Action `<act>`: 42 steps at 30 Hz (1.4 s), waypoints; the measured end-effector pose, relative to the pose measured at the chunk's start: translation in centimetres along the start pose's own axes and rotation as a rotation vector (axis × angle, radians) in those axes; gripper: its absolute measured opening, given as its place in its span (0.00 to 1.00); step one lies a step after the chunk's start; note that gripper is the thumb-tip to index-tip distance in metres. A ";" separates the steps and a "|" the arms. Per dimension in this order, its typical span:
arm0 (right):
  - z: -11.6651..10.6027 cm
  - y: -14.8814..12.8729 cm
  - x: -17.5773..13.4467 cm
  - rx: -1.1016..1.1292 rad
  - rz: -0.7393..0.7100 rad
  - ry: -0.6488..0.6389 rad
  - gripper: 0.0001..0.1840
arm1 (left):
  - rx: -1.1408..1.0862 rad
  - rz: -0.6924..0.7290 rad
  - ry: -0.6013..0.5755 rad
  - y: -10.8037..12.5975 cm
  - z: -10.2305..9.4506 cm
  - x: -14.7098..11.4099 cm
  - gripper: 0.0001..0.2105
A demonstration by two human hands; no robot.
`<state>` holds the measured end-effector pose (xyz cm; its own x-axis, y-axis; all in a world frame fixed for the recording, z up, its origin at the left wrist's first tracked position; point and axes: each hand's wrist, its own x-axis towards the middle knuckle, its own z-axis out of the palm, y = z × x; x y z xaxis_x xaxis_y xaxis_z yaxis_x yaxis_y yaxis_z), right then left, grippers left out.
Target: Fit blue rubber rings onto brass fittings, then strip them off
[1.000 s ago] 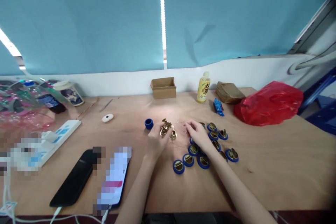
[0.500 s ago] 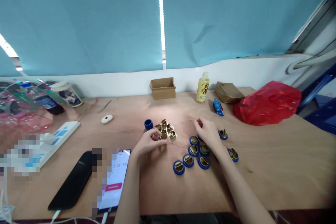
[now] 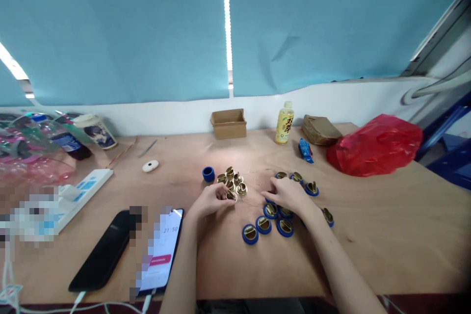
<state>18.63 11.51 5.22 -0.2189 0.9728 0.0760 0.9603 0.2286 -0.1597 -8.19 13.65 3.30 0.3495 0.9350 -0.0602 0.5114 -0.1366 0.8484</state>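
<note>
My left hand is closed, thumb and fingers pinching a round brass-coloured fitting with a raised metal tab. Just beyond it lies a small cluster of similar loose brass fittings. A blue rubber ring stack stands left of that cluster. My right hand is over the group of brass fittings seated in blue rings, its fingers bent together at the group's left edge. Whatever is between those fingertips is hidden. More ringed fittings lie beyond and right of this hand.
A small open cardboard box, a yellow-labelled bottle, a blue wrapper and a red plastic bag stand along the back. Two phones, one black and one lit, lie at left near a white power strip.
My right hand has moved toward me and slightly left, uncovering ringed fittings at the back. My left hand has drawn one brass fitting slightly out from the cluster.
</note>
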 end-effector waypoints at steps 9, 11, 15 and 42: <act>1.1 -0.2 0.9 0.023 0.046 0.065 0.10 | 0.007 -0.041 0.156 -1.0 0.7 0.6 0.21; 1.0 -0.2 1.1 0.160 0.029 0.140 0.11 | 0.014 -0.005 0.246 -0.6 0.8 0.6 0.21; 0.4 -1.1 1.1 0.513 -0.069 0.267 0.10 | -0.042 0.127 0.361 1.4 1.8 0.3 0.16; 1.6 -4.4 0.2 0.849 -0.187 0.287 0.12 | -0.576 0.280 0.161 4.2 5.9 0.1 0.11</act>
<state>14.08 10.79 4.32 -0.1980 0.8963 0.3967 0.4392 0.4429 -0.7816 -1.40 11.21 3.78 0.2638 0.9328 0.2453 -0.0994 -0.2267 0.9689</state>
